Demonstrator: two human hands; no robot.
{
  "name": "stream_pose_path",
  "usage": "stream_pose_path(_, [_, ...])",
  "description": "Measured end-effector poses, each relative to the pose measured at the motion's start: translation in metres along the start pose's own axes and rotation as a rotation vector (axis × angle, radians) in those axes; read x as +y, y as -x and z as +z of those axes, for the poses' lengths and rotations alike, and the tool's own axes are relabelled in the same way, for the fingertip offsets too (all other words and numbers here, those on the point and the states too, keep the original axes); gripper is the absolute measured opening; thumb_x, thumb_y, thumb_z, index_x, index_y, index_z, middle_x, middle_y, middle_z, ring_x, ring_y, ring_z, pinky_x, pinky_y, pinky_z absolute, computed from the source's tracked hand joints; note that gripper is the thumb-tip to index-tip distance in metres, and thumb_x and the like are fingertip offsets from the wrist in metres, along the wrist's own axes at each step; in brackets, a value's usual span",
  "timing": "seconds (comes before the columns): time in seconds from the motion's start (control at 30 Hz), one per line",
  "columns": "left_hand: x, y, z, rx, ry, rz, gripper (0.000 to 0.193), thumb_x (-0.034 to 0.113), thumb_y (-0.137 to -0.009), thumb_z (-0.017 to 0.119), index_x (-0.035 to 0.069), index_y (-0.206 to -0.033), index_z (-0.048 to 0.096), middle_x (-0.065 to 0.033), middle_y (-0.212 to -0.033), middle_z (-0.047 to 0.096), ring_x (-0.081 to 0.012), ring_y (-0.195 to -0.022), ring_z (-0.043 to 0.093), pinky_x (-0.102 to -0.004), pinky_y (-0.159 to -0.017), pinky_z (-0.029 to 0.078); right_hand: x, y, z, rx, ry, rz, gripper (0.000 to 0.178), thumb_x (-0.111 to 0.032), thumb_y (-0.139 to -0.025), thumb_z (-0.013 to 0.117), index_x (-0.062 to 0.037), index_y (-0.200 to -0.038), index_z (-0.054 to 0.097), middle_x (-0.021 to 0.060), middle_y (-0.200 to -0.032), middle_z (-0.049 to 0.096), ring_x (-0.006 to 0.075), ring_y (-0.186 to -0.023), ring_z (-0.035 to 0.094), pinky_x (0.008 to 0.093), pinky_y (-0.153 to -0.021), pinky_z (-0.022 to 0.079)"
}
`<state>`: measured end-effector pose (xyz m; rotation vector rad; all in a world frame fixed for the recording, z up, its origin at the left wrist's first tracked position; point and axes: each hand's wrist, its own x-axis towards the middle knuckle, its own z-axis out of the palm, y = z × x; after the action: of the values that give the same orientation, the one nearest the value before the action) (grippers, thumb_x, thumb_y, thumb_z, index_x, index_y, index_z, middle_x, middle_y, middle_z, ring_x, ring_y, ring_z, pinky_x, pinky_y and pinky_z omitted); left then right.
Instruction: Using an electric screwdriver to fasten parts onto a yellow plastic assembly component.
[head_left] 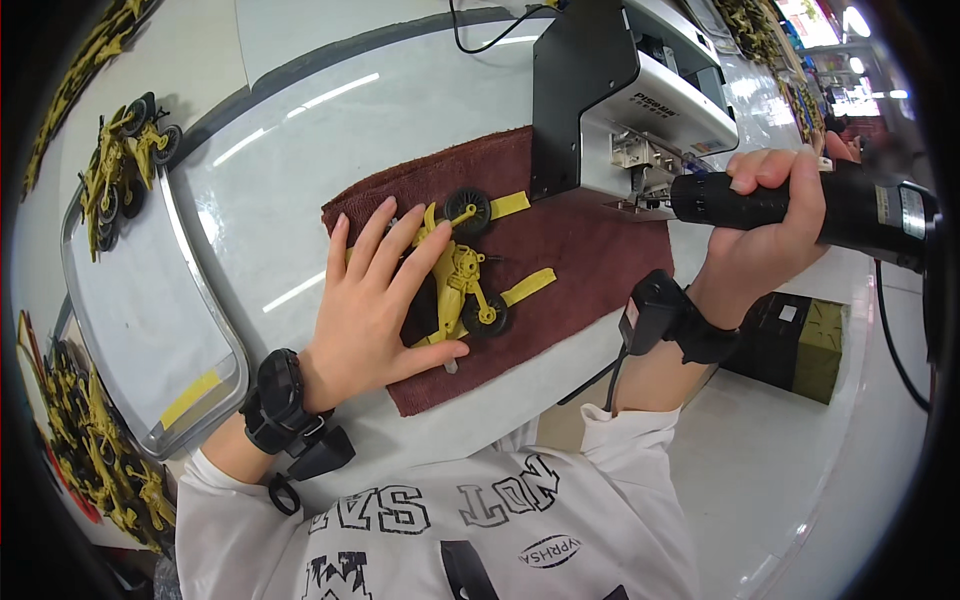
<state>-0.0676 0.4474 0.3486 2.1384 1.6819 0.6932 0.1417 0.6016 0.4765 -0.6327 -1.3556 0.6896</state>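
Note:
My left hand (pixel 365 295) lies spread over a brown cloth (pixel 610 250), its fingers stretched along the left side of a yellow toy vehicle (pixel 458 275). The toy has black wheels (pixel 487 313), and yellow strips stick out to its right. Part of it is hidden beneath my fingers. My right hand (pixel 775 205) is wrapped round a black powered screwdriver (pixel 735 200), held nearly level. The tool's front end is at the outlet of a black and white screw feeder (pixel 640 110); whether they touch I cannot tell.
On the left stands a metal-rimmed tray (pixel 205 290) with more yellow toy vehicles (pixel 125 165) at its far end. Several similar toys (pixel 95 440) are piled at the near left. A black and olive box (pixel 790 345) sits below my right forearm. A cable (pixel 895 350) hangs at the right.

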Motion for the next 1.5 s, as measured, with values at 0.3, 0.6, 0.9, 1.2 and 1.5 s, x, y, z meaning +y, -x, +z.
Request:
stream_pose_path(0.3, [0.002, 0.003, -0.002, 0.023, 0.0, 0.019, 0.096, 0.058, -0.063, 0.072, 0.01, -0.139, 0.038, -0.0154, -0.146, 0.03, -0.0387, -0.134, 0.026, -0.0564, -0.108, 0.014, -0.007, -0.006, 0.005, 0.038, -0.032, -0.047, 0.04, -0.002, -0.08, 0.057, 0.0027, -0.117, 0.043, 0.0058, -0.057, 0.049, 0.0149, -0.044, 0.047, 0.0281, -0.049, 0.042])
stream_pose_path(0.6, [-0.005, 0.009, -0.004, 0.07, 0.092, 0.11, 0.082, 0.058, -0.068, 0.068, 0.013, -0.133, 0.048, -0.0146, -0.147, 0.031, -0.0404, -0.136, 0.023, -0.0614, -0.106, 0.01, -0.023, 0.038, 0.02, -0.038, -0.037, 0.208, 0.043, -0.004, -0.083, 0.058, 0.001, -0.123, 0.042, 0.0045, -0.062, 0.046, 0.0118, -0.048, 0.045, 0.0279, -0.049, 0.042])
stream_pose_path(0.9, [-0.007, 0.01, 0.002, 0.023, 0.063, 0.135, 0.06, 0.05, -0.071, 0.068, 0.019, -0.123, 0.058, -0.011, -0.146, 0.034, -0.0385, -0.135, 0.026, -0.0624, -0.105, 0.013, -0.023, 0.088, 0.07, -0.269, -0.146, 0.162, 0.058, -0.019, -0.087, 0.05, -0.0017, -0.134, 0.021, 0.0064, -0.065, 0.048, 0.0173, -0.049, 0.046, 0.0345, -0.053, 0.041])
stream_pose_path(1.2, [-0.01, 0.011, 0.002, 0.048, 0.112, 0.137, 0.063, 0.042, -0.066, 0.073, 0.017, -0.122, 0.057, -0.0118, -0.146, 0.033, -0.0359, -0.134, 0.028, -0.0604, -0.105, 0.019, -0.016, 0.087, 0.091, -0.338, -0.134, 0.245, 0.057, -0.016, -0.085, 0.049, 0.0008, -0.133, 0.023, 0.0057, -0.065, 0.049, 0.0164, -0.05, 0.048, 0.0341, -0.055, 0.043])
stream_pose_path(1.5, [-0.012, 0.011, 0.007, 0.076, 0.141, 0.13, 0.055, 0.044, -0.068, 0.07, 0.021, -0.117, 0.06, -0.0125, -0.145, 0.034, -0.0371, -0.134, 0.028, -0.0603, -0.106, 0.015, -0.006, 0.09, 0.1, -0.351, -0.099, 0.272, 0.055, -0.009, -0.083, 0.048, 0.002, -0.132, 0.025, 0.0059, -0.064, 0.049, 0.0152, -0.048, 0.047, 0.0326, -0.053, 0.044])
